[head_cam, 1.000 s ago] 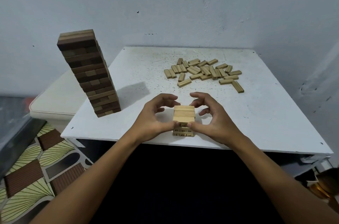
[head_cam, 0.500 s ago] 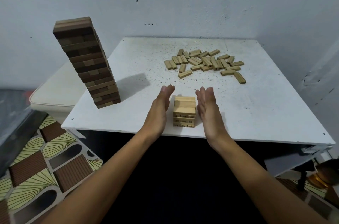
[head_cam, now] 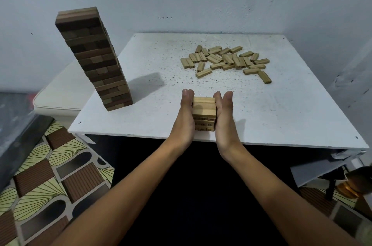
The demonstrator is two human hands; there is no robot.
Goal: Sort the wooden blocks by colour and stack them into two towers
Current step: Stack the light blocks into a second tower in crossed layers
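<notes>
white table [head_cam: 281, 116], both palms now pressing light tower [head_cam: 204, 107]

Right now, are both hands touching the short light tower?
Touching. The head view shows the left hand and right hand flat against opposite sides of the light tower, with no table showing between palms and blocks.

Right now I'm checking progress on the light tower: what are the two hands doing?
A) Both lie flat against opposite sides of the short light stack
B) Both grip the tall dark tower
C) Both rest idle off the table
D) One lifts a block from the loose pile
A: the left hand and right hand lie flat against opposite sides of the short light stack.
</notes>
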